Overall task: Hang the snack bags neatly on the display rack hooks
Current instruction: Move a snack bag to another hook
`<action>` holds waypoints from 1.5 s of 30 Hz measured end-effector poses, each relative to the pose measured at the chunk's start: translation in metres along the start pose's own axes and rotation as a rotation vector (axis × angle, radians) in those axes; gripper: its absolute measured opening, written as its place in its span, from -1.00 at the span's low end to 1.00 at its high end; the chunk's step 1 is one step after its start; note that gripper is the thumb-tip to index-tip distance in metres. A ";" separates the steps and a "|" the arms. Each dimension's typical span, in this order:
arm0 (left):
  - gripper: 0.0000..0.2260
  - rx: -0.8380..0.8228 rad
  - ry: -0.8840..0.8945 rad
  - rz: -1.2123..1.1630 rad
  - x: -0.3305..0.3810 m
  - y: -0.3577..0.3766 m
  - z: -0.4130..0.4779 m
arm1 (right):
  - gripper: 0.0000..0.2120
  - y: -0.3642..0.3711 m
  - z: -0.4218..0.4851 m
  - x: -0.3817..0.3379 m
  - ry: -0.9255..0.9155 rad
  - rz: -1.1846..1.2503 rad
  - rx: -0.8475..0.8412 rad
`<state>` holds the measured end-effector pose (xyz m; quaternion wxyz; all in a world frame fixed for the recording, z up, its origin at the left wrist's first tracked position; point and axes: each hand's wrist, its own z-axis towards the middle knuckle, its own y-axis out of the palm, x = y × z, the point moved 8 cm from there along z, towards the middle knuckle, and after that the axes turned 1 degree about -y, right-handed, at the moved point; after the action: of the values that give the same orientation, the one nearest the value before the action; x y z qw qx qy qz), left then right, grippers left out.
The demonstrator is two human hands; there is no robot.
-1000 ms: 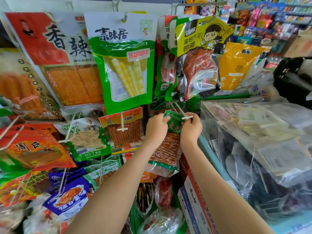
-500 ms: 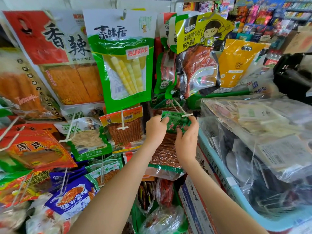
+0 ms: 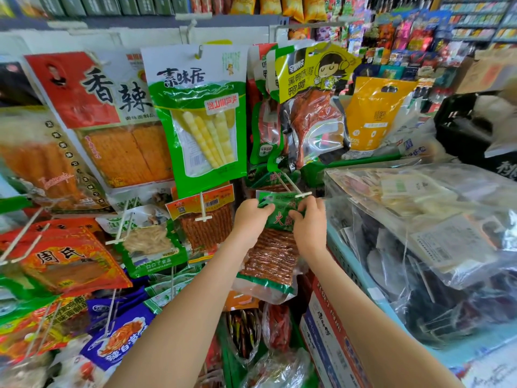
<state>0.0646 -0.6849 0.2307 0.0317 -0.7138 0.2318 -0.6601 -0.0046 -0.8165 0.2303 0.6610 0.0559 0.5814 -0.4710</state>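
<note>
Printed box point(image 3: 328, 336): it stands low by the right edge of the display rack point(image 3: 134, 40), under your right forearm.
Blue basket point(image 3: 345, 259): it sits just right of your right arm and holds clear plastic bags.
Left hand point(image 3: 250, 219): your fingers are curled on the upper left corner of the snack bag point(image 3: 272, 256), pinching its green header.
Right hand point(image 3: 309, 224): you grip the header's right side, thumb on the front.
Snack bag: it has a green top and reddish-brown sticks inside. It hangs between your wrists at the rack's lower right part.
Hook point(image 3: 293, 189): its white crossbar tip lies just above the header, between your hands. You cannot tell whether the bag's hole is on it.
Orange-topped bag point(image 3: 205, 219): it hangs on its own hook just left of your left hand.
Bamboo shoot bag point(image 3: 200, 116): it hangs on the top row, above your hands.
Duck leg bag point(image 3: 310, 107): it hangs at the rack's upper right, beside a yellow pouch point(image 3: 373, 116).
</note>
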 end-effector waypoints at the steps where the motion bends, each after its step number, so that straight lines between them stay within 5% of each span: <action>1: -0.78 -0.010 -0.005 -0.019 -0.001 0.000 -0.001 | -0.85 -0.001 0.001 0.001 0.010 -0.007 -0.014; 5: -0.92 -0.049 -0.048 -0.129 0.004 0.004 -0.006 | -0.83 -0.013 -0.001 0.001 0.002 -0.037 -0.028; 9: -0.58 -0.105 -0.155 -0.209 0.001 0.014 -0.010 | -0.84 -0.023 -0.015 -0.002 -0.062 -0.163 -0.015; 14: -0.58 -0.060 -0.260 -0.257 -0.006 0.004 -0.010 | -0.86 -0.027 -0.036 -0.017 -0.252 -0.293 0.017; 17: -0.58 -0.071 -0.199 -0.151 -0.003 -0.006 -0.001 | -0.79 -0.017 -0.043 -0.018 -0.325 -0.315 -0.101; 23: -0.58 -0.103 -0.089 -0.038 0.007 0.006 0.008 | -0.24 0.004 -0.041 0.001 -0.272 -0.426 -0.280; 45: -0.67 0.087 -0.109 -0.046 -0.005 0.011 0.031 | -0.16 0.009 -0.026 0.013 -0.129 -0.407 -0.331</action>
<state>0.0910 -0.7008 0.2177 0.0602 -0.7519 0.1846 -0.6300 -0.0184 -0.8026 0.2075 0.5888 -0.2012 0.6063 -0.4953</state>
